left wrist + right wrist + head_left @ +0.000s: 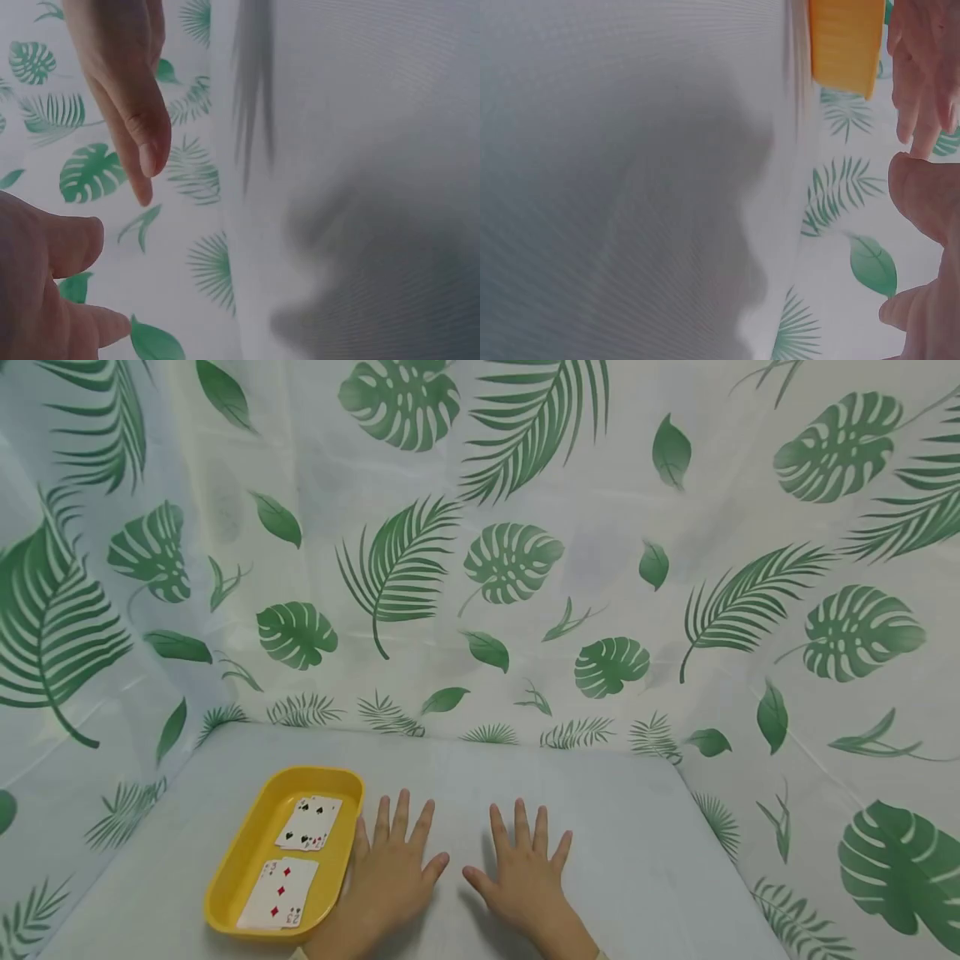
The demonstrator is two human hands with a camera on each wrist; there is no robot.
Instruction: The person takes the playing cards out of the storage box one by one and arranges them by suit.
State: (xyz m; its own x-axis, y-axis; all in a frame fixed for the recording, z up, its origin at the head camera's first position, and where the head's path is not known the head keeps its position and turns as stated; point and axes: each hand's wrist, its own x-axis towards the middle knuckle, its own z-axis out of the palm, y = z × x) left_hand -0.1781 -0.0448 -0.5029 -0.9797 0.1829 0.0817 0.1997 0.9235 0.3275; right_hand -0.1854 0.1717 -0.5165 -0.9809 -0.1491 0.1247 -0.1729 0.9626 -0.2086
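Note:
My left hand [393, 878] hovers over the white table just right of a yellow tray [217, 893], fingers spread, holding nothing. To its right my right hand [525, 881] is held out the same way, palm down, with nothing in it. A gap separates the two thumbs. Inside the tray lie two groups of playing cards: at the far end spades [311, 822] face up, at the near end diamonds [279, 893] face up. Both wrist views show the hands raised off the table, the left hand [37, 277] and the right hand [930, 262] each over its shadow.
The white tabletop [637, 860] extends beyond and to the right of the hands. A white sheet [600, 527] printed with green leaves hangs behind the table and along its left and right sides.

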